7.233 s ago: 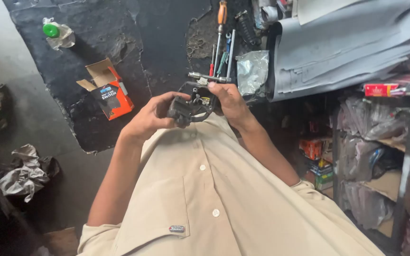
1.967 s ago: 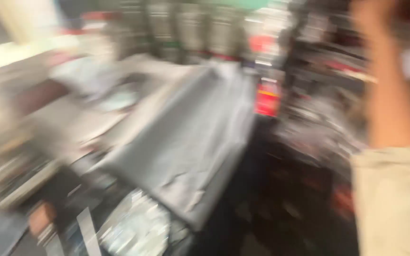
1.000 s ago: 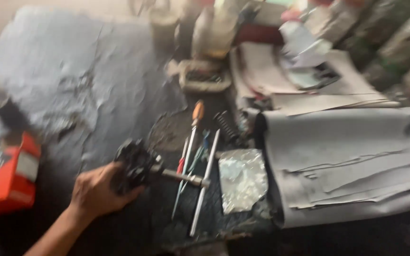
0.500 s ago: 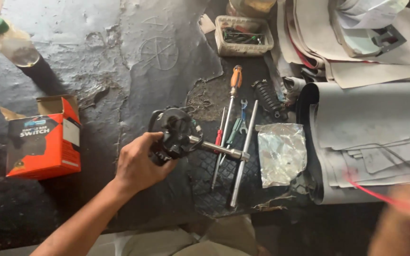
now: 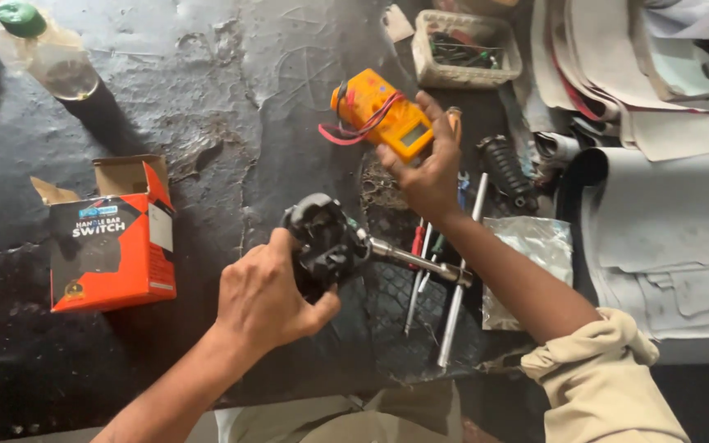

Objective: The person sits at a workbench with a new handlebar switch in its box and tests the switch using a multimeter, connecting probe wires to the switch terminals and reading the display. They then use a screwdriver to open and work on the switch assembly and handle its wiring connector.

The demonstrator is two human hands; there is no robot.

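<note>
My left hand (image 5: 268, 295) grips a black handlebar switch unit (image 5: 322, 240) with a metal rod sticking out to its right, held just above the dark work surface (image 5: 207, 123). My right hand (image 5: 428, 168) holds an orange-yellow multimeter (image 5: 383, 115) with red leads wound around it, above the middle of the bench. Screwdrivers and thin metal tools (image 5: 445, 279) lie under my right forearm.
An open orange and black cardboard box (image 5: 112, 238) stands at the left. A clear bottle with a green cap (image 5: 43, 53) lies top left. A small tray of parts (image 5: 465, 49), a black spring (image 5: 506, 172), a plastic bag (image 5: 527, 262) and grey sheets (image 5: 666, 238) fill the right.
My right hand has come into view from the right and now holds the multimeter over the bench. The left hand still grips the switch unit in about the same place.
</note>
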